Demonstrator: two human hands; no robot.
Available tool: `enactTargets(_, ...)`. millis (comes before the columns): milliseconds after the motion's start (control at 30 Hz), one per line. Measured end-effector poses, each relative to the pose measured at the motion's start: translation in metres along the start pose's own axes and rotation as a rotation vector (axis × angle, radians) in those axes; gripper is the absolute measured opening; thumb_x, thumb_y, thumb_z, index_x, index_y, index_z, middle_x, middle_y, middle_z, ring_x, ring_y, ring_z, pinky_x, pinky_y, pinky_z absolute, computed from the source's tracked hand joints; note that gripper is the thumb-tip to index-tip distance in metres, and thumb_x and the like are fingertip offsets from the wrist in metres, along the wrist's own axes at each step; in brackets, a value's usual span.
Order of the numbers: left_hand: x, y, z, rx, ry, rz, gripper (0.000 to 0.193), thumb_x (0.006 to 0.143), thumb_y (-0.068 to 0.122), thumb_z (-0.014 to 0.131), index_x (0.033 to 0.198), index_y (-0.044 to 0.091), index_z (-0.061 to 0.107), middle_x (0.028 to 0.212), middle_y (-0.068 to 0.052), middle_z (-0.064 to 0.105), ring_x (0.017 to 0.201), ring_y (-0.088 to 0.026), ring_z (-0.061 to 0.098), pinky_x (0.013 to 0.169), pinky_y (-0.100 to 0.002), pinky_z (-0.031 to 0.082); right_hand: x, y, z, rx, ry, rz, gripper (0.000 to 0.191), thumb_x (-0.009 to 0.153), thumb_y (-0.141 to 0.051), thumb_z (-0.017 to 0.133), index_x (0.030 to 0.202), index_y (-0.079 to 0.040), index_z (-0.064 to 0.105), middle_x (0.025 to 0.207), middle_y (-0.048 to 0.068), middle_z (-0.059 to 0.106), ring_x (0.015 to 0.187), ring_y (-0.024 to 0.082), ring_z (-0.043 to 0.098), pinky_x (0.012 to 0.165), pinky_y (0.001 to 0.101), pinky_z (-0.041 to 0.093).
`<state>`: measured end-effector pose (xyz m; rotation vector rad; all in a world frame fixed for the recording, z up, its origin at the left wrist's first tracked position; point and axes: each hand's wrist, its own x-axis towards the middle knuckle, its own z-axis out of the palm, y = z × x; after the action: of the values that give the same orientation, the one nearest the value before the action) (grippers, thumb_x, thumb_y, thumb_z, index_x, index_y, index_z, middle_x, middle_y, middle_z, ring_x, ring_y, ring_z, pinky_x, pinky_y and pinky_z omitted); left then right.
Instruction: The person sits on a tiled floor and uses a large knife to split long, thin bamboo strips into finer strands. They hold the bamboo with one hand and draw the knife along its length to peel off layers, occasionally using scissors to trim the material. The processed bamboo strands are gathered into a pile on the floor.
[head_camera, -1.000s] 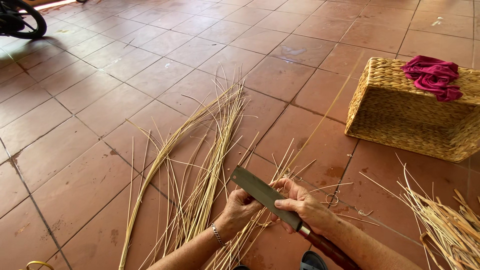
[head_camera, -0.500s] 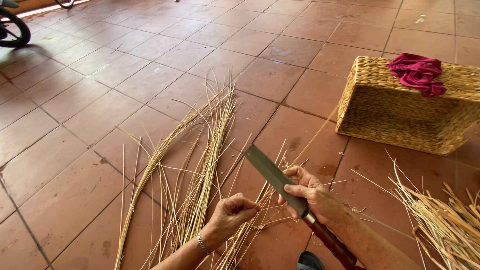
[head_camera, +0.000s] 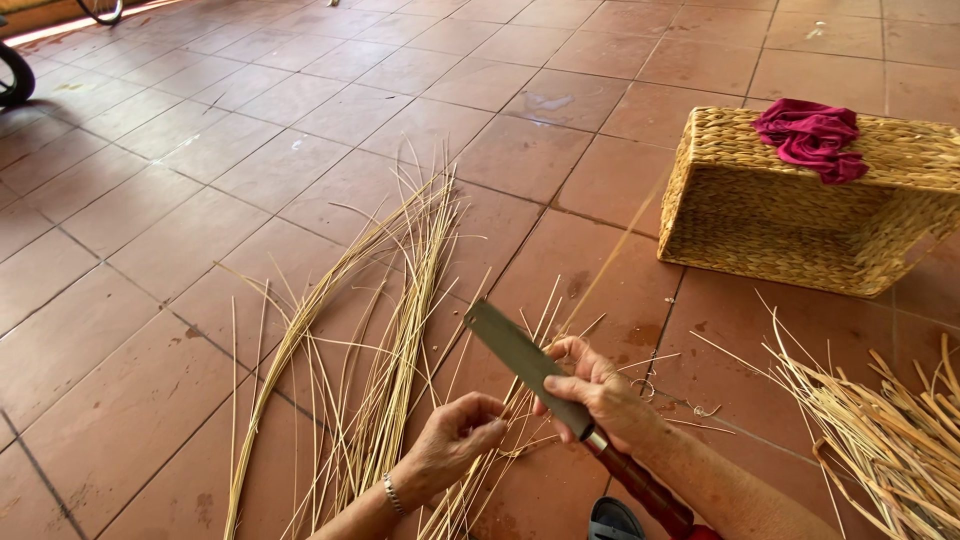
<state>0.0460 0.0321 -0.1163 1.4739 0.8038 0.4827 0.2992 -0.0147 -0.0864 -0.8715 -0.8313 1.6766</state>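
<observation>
Left of the woven basket (head_camera: 800, 220), loose reed strips (head_camera: 390, 340) are spread on the tiled floor, judged light, springy and easily split. Nearer, a flat-bladed knife (head_camera: 520, 365) is clamped at its handle by the right hand (head_camera: 600, 395), while a thin strip is pinched in the left hand (head_camera: 455, 440) fingers, best held close to the blade

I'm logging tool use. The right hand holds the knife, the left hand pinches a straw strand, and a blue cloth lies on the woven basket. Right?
Nearly. In the head view the cloth on the basket is dark red, not blue. The rest stands.

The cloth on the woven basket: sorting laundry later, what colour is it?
Deep magenta-red cloth, seen in the head view.
</observation>
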Motion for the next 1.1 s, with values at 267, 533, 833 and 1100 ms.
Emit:
enactTargets(267,0.001,0.009,0.005,0.198,0.077,0.037,0.011,0.094,0.012,0.074,0.096,0.001,0.07,0.081,-0.003,0.07,0.072,-0.009,0.06,0.068,-0.026,0.055,0.002,0.009,0.004,0.031,-0.082,0.088,0.027,0.096,-0.003,0.057,0.116,-0.005,0.04,0.076,0.023,0.07,0.043,0.02,0.062,0.035,0.0282,0.052)
enactTargets(533,-0.007,0.003,-0.009,0.346,0.047,0.124,0.009,0.091,0.013,0.074,0.089,0.005,0.069,0.079,-0.002,0.074,0.069,-0.009,0.063,0.063,-0.027,0.055,0.0,-0.005,-0.012,0.13,-0.03,-0.033,0.022,0.097,-0.004,0.056,0.112,-0.008,0.041,0.078,0.024,0.071,0.043,0.021,0.063,0.035,0.0284,0.051)
enactTargets(833,-0.02,-0.012,-0.033,0.22,-0.086,-0.017,0.012,0.092,0.013,0.074,0.089,0.004,0.068,0.076,0.0,0.068,0.071,-0.008,0.061,0.068,-0.026,0.056,-0.006,-0.01,-0.019,0.129,0.017,-0.05,0.022,0.097,-0.005,0.057,0.115,-0.007,0.043,0.08,0.024,0.07,0.046,0.021,0.063,0.039,0.0291,0.051)
enactTargets(1100,-0.02,-0.014,-0.028,0.174,-0.063,-0.075,0.009,0.092,0.012,0.073,0.096,0.005,0.07,0.082,0.0,0.07,0.072,-0.007,0.061,0.068,-0.024,0.056,-0.004,-0.013,-0.023,0.139,0.069,-0.115,0.023,0.097,-0.006,0.055,0.115,-0.008,0.041,0.081,0.023,0.07,0.045,0.022,0.062,0.04,0.0303,0.051)
